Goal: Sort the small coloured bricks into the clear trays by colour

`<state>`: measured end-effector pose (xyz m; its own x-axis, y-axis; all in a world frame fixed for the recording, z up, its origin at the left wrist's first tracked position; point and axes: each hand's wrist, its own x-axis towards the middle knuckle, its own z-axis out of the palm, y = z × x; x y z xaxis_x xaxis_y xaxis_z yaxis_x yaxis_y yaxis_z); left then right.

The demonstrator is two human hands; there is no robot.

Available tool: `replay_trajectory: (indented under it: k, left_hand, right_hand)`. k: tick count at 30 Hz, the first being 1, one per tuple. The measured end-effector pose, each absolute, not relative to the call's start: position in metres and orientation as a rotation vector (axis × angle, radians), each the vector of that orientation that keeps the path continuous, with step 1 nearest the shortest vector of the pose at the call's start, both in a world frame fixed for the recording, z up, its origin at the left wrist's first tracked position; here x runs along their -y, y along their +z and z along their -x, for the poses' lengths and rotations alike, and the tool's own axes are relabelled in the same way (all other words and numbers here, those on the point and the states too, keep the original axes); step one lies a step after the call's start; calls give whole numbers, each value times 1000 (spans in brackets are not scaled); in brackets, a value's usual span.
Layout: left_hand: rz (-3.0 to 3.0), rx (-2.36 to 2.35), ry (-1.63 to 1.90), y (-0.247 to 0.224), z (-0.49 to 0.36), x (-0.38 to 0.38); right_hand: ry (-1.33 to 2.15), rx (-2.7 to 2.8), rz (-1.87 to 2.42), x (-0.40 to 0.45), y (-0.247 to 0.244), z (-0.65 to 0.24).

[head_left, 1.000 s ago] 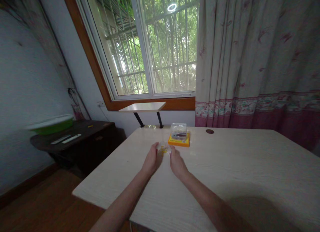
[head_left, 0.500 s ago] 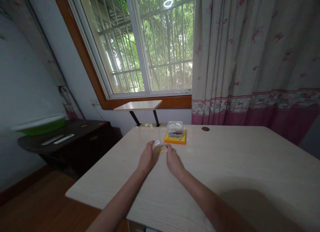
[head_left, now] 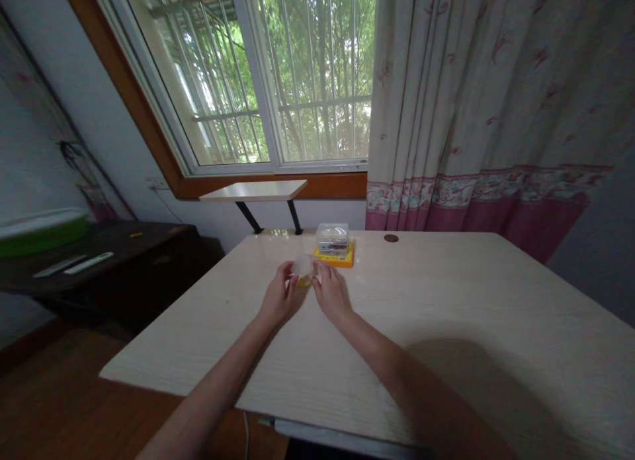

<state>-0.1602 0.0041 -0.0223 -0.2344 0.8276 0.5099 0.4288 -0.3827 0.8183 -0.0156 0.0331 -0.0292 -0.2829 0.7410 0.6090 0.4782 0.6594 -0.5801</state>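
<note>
Between my hands, over the middle of the table, is a small clear plastic box (head_left: 303, 266) with something yellow in its lower part. Its whitish upper part looks tilted up, but blur hides whether it is a raised lid. My left hand (head_left: 276, 294) pinches the box's left side, fingers curled. On the right side, my right hand (head_left: 332, 293) grips it with thumb and fingers. Just behind stands a larger clear plastic case (head_left: 332, 233) with dark and pale contents I cannot make out. That case rests on a flat yellow-orange box (head_left: 344, 257).
The pale wood-grain table (head_left: 436, 288) runs to the wall. A small raised shelf (head_left: 255, 190) on black legs stands at its back left. A dark side table (head_left: 143, 248) at left bears a green basin (head_left: 44, 235). A patterned curtain (head_left: 421, 116) hangs behind.
The box's whitish upper part now stands higher and its yellow contents show lower. My fingers have shifted around its sides. The whole view has moved slightly, with more of the table's front edge showing.
</note>
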Motion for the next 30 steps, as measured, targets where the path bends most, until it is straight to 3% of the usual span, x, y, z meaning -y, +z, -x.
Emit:
replay_trajectory:
  k: [11,23,30]
  left_hand:
    - [-1460,-1185,1684,-8,144,5]
    - [-1040,-1413,1934,-15,176,-18]
    - [-1022,-1699,1834,-25,207,-47]
  right_hand:
    - [292,2001,861,-32,-24,12]
    - [258,2108,793,-22,-22,14]
    - [260,2142,842,-23,-22,14]
